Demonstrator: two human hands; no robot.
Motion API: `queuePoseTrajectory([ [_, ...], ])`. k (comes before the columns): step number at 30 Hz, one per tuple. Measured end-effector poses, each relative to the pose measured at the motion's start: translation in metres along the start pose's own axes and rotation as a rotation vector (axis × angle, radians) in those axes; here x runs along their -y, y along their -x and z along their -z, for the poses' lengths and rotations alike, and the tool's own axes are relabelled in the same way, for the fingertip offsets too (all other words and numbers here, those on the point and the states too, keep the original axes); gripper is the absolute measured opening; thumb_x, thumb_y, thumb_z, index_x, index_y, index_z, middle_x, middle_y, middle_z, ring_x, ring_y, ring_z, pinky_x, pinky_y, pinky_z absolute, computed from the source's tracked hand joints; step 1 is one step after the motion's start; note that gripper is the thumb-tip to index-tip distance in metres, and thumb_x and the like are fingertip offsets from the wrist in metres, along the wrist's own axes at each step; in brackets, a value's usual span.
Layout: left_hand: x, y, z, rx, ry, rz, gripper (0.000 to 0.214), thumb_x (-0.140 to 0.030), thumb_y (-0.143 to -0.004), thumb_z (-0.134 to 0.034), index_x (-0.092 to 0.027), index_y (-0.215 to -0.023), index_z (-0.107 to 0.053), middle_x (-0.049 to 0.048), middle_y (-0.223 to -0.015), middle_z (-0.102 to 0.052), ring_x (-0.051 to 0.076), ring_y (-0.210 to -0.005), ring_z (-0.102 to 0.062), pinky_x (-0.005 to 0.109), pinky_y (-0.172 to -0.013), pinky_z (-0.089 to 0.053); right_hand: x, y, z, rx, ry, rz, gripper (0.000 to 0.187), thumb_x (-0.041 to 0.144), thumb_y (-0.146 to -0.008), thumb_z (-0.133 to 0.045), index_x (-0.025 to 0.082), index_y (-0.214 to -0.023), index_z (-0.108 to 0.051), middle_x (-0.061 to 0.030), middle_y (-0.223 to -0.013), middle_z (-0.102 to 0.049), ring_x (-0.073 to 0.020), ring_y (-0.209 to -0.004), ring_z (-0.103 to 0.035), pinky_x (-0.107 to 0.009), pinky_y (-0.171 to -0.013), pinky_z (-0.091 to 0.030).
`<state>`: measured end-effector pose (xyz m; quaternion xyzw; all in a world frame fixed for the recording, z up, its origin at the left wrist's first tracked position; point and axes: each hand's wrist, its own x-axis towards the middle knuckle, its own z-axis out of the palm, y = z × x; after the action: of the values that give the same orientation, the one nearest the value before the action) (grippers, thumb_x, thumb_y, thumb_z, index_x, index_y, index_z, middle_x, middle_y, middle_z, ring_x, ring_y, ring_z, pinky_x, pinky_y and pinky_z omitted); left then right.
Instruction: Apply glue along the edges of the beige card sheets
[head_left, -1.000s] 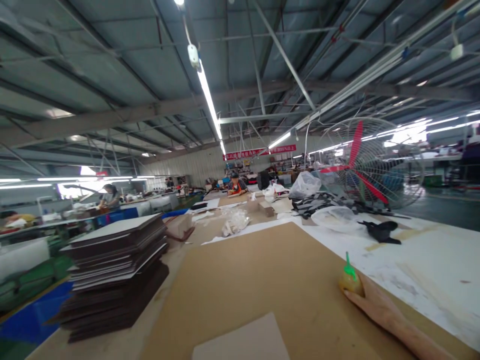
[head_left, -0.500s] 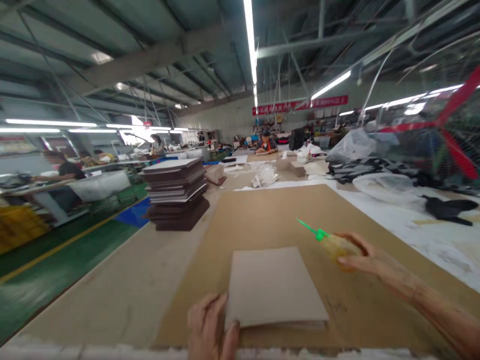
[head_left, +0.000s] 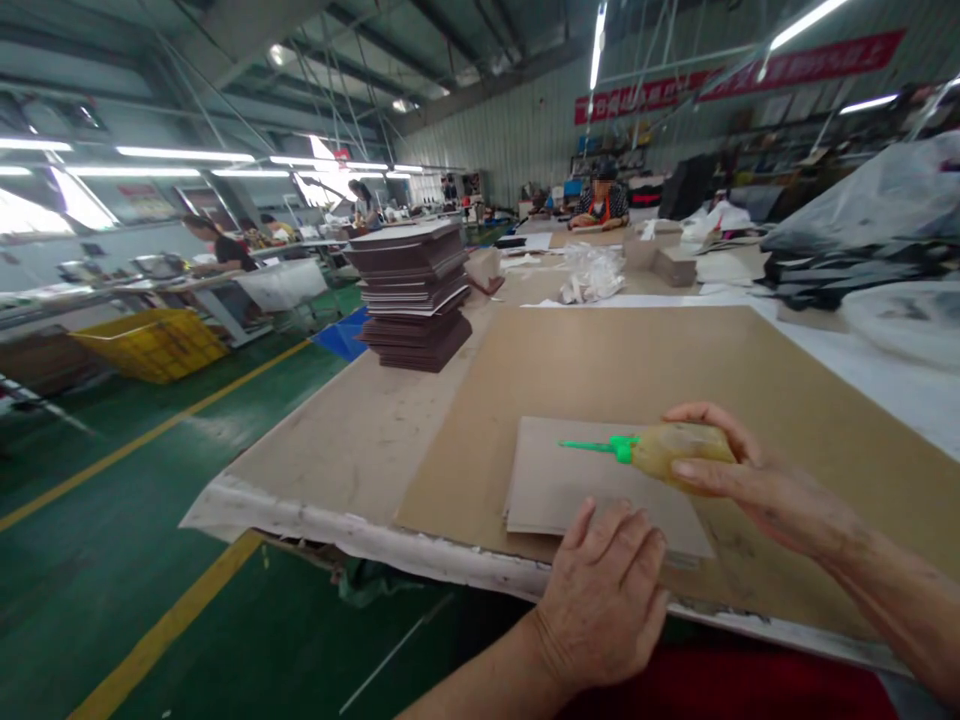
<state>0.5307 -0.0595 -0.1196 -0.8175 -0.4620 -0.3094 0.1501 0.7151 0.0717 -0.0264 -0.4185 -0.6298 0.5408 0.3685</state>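
Squeeze bottle point(head_left: 667, 452), yellowish and nearly level, clasped in the right grip point(head_left: 757, 490), green nozzle point(head_left: 589, 446) pointing left! Held there with thumb point(head_left: 705, 475) on the near side and fingers point(head_left: 705, 410) around the far side, over the pale cards point(head_left: 551, 480), just ahead of the left grip point(head_left: 607, 590); cannot tell if touching at the tip. Down to the left grip now: palm down, laid on the near edge of the pale cards, near the bottle; cannot tell whether nipping that edge or merely pressing on it. Under both grips, a large tan board point(head_left: 615, 350) across the tabletop point(head_left: 337, 430), stretching well ahead of them. Further off, ahead and to the left of the left grip, a tall stack of dark brown sheets point(head_left: 416, 300), ragged at the edges and pale on top. Straight ahead of the left grip, past the tan board, a crumple of clear plastic point(head_left: 592, 272). Ahead and to the right of the right grip, a big translucent bag point(head_left: 862, 200) over dark strips point(head_left: 840, 275). Far ahead, beyond the plastic, a person point(head_left: 600, 207) in a patterned top with an orange front. And away to the left of the left grip, on the green floor point(head_left: 315, 650), a yellow basket point(head_left: 154, 345).
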Motion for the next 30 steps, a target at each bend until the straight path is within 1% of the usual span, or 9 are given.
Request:
queuePoseTrajectory([
  [4, 0.005, 0.002, -0.014, 0.057, -0.06, 0.001, 0.057, -0.047, -0.099, -0.049, -0.013, -0.144, -0.054, 0.0114, -0.153, -0.056, 0.027, -0.15, -0.038, 0.047, -0.13, -0.02, 0.003, -0.002, -0.024, 0.122, 0.108, 0.057, 0.056, 0.061, -0.067, -0.082, 0.03, -0.109, -0.062, -0.0014, -0.083, -0.069, -0.0212, -0.07, -0.062, -0.03, -0.057, -0.05],
  [10, 0.007, 0.007, -0.024, 0.038, -0.132, -0.035, 0.062, -0.053, -0.098, -0.048, -0.012, -0.145, -0.055, 0.0138, -0.154, -0.055, 0.03, -0.151, -0.037, 0.044, -0.125, -0.026, 0.02, -0.005, -0.049, 0.254, 0.464, 0.271, 0.035, 0.046, -0.081, -0.071, 0.028, -0.111, -0.068, -0.0037, -0.106, -0.074, -0.0246, -0.095, -0.068, -0.037, -0.084, -0.055],
  [15, 0.004, 0.004, -0.024, 0.023, -0.109, -0.02, 0.065, -0.053, -0.097, -0.052, -0.01, -0.145, -0.054, 0.0147, -0.148, -0.06, 0.032, -0.144, -0.045, 0.044, -0.121, -0.032, 0.023, -0.008, -0.058, 0.295, 0.522, 0.423, 0.028, 0.043, -0.083, -0.07, 0.028, -0.106, -0.071, -0.0031, -0.109, -0.075, -0.0241, -0.099, -0.069, -0.038, -0.089, -0.055],
  [17, 0.001, 0.002, -0.014, -0.024, -0.044, -0.025, 0.056, -0.049, -0.096, -0.055, -0.011, -0.137, -0.06, 0.0131, -0.141, -0.065, 0.028, -0.14, -0.05, 0.041, -0.119, -0.036, 0.02, -0.009, -0.059, 0.246, 0.472, 0.423, 0.03, 0.045, -0.08, -0.074, 0.029, -0.105, -0.072, -0.0029, -0.108, -0.075, -0.0241, -0.098, -0.069, -0.038, -0.088, -0.056],
  [20, 0.003, 0.006, 0.016, -0.234, 0.133, 0.031, 0.029, -0.028, -0.092, -0.061, -0.017, -0.118, -0.067, 0.0086, -0.117, -0.076, 0.022, -0.119, -0.064, 0.036, -0.106, -0.047, 0.015, -0.01, -0.052, 0.094, 0.265, 0.303, 0.039, 0.049, -0.073, -0.082, 0.029, -0.105, -0.071, -0.0014, -0.093, -0.075, -0.0206, -0.08, -0.069, -0.032, -0.07, -0.058],
  [22, 0.013, 0.015, 0.04, -0.372, 0.201, 0.18, 0.022, -0.014, -0.089, -0.06, -0.018, -0.109, -0.066, 0.0075, -0.101, -0.077, 0.019, -0.098, -0.07, 0.033, -0.092, -0.054, 0.011, -0.01, -0.041, -0.079, 0.011, 0.19, 0.043, 0.05, -0.069, -0.086, 0.03, -0.104, -0.069, 0.0015, -0.083, -0.073, -0.0161, -0.065, -0.065, -0.025, -0.054, -0.054],
  [24, 0.03, 0.026, 0.058, -0.45, 0.162, 0.421, 0.018, -0.009, -0.09, -0.059, -0.019, -0.102, -0.067, 0.0065, -0.094, -0.074, 0.018, -0.09, -0.07, 0.031, -0.084, -0.056, 0.004, -0.007, -0.025, -0.258, -0.267, 0.101, 0.043, 0.051, -0.066, -0.088, 0.029, -0.098, -0.068, 0.0031, -0.081, -0.072, -0.0138, -0.059, -0.064, -0.021, -0.044, -0.051],
  [27, 0.056, 0.042, 0.069, -0.38, 0.217, 0.68, 0.012, -0.018, -0.091, -0.064, -0.019, -0.101, -0.071, 0.0053, -0.091, -0.072, 0.016, -0.079, -0.069, 0.026, -0.068, -0.057, -0.012, 0.005, 0.0, -0.426, -0.519, -0.01, 0.043, 0.05, -0.061, -0.09, 0.026, -0.09, -0.07, 0.0028, -0.083, -0.074, -0.0159, -0.058, -0.07, -0.022, -0.042, -0.055],
  [30, 0.069, 0.049, 0.066, -0.278, 0.347, 0.767, 0.017, -0.027, -0.091, -0.065, -0.019, -0.103, -0.074, 0.0049, -0.088, -0.072, 0.016, -0.073, -0.068, 0.026, -0.065, -0.058, -0.033, 0.027, 0.015, -0.503, -0.58, -0.075, 0.041, 0.047, -0.063, -0.09, 0.025, -0.093, -0.073, 0.0011, -0.089, -0.078, -0.0207, -0.069, -0.076, -0.027, -0.054, -0.064],
])
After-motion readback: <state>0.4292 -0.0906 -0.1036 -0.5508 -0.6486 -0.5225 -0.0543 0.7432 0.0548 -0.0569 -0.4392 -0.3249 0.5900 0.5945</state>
